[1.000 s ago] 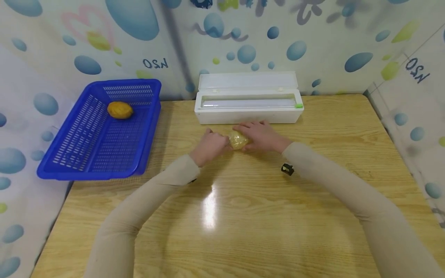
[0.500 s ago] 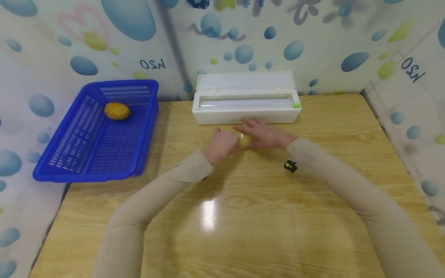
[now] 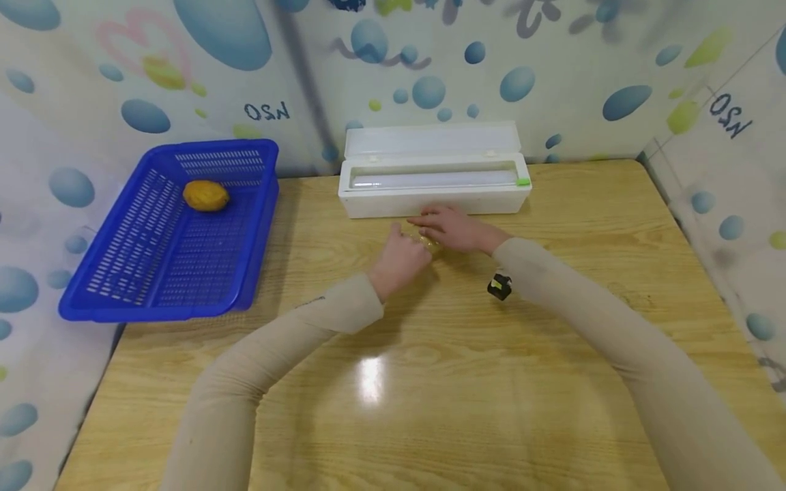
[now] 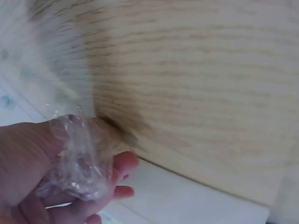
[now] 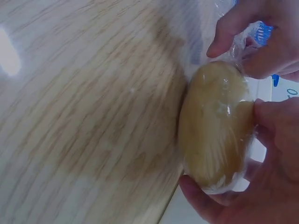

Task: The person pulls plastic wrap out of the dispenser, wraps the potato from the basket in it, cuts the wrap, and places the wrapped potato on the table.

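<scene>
A yellowish potato point(image 5: 215, 121), covered in clear plastic wrap, lies lengthwise between both hands, low over the wooden table point(image 3: 417, 423). In the head view the hands hide most of it. My right hand point(image 3: 454, 228) holds it, with thumb and fingers around one end in the right wrist view. At the other end, my left hand point(image 3: 402, 262) grips gathered plastic wrap point(image 4: 81, 163), which bunches between its thumb and fingers in the left wrist view.
Behind the hands stands a white wrap dispenser box point(image 3: 436, 203), lid raised, a roll inside and a green tab at its right. On the left, a blue basket point(image 3: 260, 249) contains another yellow-brown potato point(image 3: 205, 196). Patterned walls border the table.
My left hand has moved right and turned over the potato's near end, covering more of it. The right hand shifted right, then slightly back, still around the potato.
</scene>
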Demonstrator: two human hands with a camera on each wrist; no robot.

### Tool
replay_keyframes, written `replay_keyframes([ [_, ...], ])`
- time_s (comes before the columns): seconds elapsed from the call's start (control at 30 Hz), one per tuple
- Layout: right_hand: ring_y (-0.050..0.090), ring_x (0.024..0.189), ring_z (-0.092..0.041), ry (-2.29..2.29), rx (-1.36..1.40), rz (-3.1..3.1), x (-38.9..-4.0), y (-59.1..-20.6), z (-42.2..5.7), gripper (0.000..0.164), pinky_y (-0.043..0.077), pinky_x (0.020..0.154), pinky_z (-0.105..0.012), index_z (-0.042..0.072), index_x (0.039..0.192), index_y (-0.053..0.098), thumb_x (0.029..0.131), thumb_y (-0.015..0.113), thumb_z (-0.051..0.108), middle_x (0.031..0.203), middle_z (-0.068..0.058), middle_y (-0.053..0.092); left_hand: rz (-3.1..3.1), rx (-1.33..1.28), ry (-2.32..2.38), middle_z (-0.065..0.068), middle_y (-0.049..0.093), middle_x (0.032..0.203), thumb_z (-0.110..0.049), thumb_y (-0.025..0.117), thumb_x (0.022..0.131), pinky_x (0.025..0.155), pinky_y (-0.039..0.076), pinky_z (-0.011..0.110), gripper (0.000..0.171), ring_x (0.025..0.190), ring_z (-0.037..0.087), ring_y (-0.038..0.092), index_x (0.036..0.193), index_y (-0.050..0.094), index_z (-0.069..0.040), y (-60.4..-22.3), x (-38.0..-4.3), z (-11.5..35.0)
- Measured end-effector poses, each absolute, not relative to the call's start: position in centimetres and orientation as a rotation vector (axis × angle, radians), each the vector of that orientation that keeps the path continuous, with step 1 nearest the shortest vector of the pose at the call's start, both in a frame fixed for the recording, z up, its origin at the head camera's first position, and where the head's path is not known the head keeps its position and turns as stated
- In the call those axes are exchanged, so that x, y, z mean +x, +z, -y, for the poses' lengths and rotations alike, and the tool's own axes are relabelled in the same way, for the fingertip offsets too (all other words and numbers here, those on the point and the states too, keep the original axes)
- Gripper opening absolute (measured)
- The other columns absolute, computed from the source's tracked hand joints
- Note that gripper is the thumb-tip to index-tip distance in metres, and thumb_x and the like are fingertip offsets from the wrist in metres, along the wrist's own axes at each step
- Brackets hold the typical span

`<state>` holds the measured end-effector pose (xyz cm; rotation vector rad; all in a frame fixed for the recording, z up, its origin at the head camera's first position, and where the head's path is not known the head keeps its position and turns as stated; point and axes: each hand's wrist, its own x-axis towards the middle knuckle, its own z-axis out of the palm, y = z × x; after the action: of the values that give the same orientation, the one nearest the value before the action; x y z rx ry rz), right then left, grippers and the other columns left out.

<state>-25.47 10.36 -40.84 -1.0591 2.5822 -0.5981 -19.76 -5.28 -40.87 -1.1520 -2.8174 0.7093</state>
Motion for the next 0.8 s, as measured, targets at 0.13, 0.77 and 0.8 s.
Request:
replay_keyframes([
  [0.13,0.040,0.127,-0.040,-0.598,-1.058,-2.579,-25.7,-40.5,-10.2,0.040,0.025,0.108,-0.052,0.003,0.141,0.047,0.103,0.045,0.017,0.136,-0.027,0.046,2.671,-1.190,0.839,-0.003,0.069,0.081,-0.014,0.060,0.094,0.088,0.043,0.043,0.018,0.076,0.016,0.062,0.091,0.075,-0.025,-40.8,-19.6,5.1],
  [0.77,0.054,0.099,-0.035,-0.828,-0.752,-2.526,-25.5,-39.8,-10.4,0.038,0.045,0.088,-0.045,-0.014,0.122,0.047,0.095,0.057,0.011,0.108,-0.024,0.057,2.324,-1.472,0.996,-0.005,0.067,0.080,-0.018,0.054,0.096,0.066,0.036,0.025,0.023,0.075,0.011,0.051,0.086,0.074,-0.021,-40.6,-19.9,5.3],
  [0.8,0.054,0.092,-0.033,-0.819,-0.774,-2.533,-25.6,-39.7,-10.4,0.034,0.045,0.083,-0.044,-0.013,0.118,0.049,0.095,0.057,0.011,0.101,-0.021,0.057,2.328,-1.468,1.001,-0.005,0.066,0.080,-0.018,0.053,0.097,0.065,0.036,0.025,0.023,0.074,0.010,0.050,0.086,0.074,-0.020,-40.6,-19.9,5.3],
])
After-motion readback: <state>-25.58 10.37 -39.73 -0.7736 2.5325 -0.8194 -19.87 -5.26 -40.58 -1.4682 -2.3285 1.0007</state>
